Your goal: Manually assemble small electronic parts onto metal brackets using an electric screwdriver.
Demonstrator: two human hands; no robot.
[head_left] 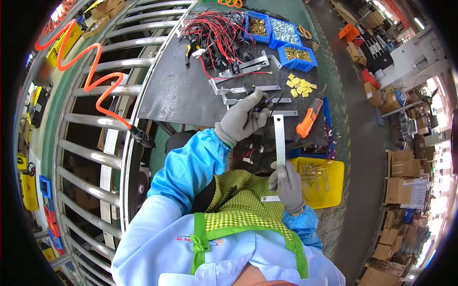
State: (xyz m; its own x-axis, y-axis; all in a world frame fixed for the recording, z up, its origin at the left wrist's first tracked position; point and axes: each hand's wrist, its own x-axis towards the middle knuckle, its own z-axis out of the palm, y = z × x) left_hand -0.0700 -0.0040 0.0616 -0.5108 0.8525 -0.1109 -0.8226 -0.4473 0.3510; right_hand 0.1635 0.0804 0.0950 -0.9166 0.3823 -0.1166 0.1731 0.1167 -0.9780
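Above the near edge of the dark bench, my gloved left hand [242, 120] is closed around a small black part [261, 103] with a thin dark wire. Its exact kind is partly hidden by the fingers. Lower and to the right, my gloved right hand [288, 187] grips a flat silver metal bracket [279, 140], which stands nearly upright with a hole near its top end. A short metal end [270, 199] shows below the same hand. Several more metal brackets [234, 89] lie on the bench just beyond my left hand.
Red and black wires [214, 33] are heaped at the back of the bench [167, 95]. Blue bins [298, 58] of small hardware stand beside them. Yellow pieces [300, 86], an orange power screwdriver [310, 118] and a yellow tray [336, 183] lie rightward. A roller conveyor [98, 121] runs left.
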